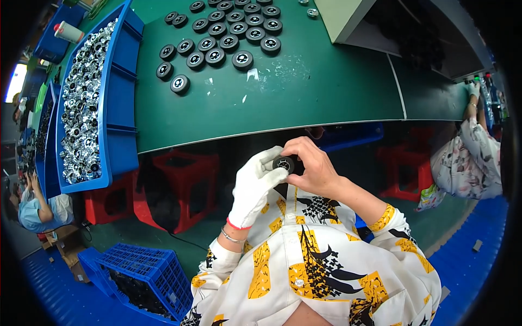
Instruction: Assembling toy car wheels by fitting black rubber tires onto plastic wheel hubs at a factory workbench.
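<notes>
Between my two hands, just off the table's front edge, is a small black toy wheel (283, 163) with a spoked silvery hub facing up. My left hand (255, 182), in a white glove, grips the wheel's left side with thumb and fingers. Bare, my right hand (314, 165) closes on its other side, thumb below and forefinger above. Several similar black wheels (242, 60) with shiny hubs lie flat on the green table (326, 92) beyond my hands.
A blue bin (120, 103) full of shiny silver parts (84, 108) stands at the table's left. A pale open-fronted box (348, 22) sits back right. Red stools (182, 185) are under the table, and a blue crate (157, 277) is lower left. Other people work at both sides.
</notes>
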Demonstrator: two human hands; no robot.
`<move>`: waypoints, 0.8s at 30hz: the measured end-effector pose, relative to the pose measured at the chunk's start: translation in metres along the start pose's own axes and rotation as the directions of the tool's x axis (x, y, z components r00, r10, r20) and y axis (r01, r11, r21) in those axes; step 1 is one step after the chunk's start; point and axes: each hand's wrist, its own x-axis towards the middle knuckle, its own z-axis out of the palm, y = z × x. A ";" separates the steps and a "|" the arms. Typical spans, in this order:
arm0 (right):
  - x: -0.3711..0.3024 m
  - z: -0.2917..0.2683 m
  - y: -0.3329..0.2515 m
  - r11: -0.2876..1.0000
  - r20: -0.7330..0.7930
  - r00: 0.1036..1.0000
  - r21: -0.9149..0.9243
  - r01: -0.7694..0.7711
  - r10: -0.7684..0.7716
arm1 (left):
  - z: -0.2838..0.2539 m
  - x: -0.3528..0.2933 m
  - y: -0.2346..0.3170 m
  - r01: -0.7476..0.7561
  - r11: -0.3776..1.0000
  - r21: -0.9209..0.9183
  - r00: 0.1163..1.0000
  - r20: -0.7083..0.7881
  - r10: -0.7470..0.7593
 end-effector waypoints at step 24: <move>0.002 0.005 -0.009 1.000 -0.116 0.993 -0.022 0.006 -0.009 | -0.007 0.001 -0.011 -0.096 0.993 -0.064 0.993 -0.080 0.091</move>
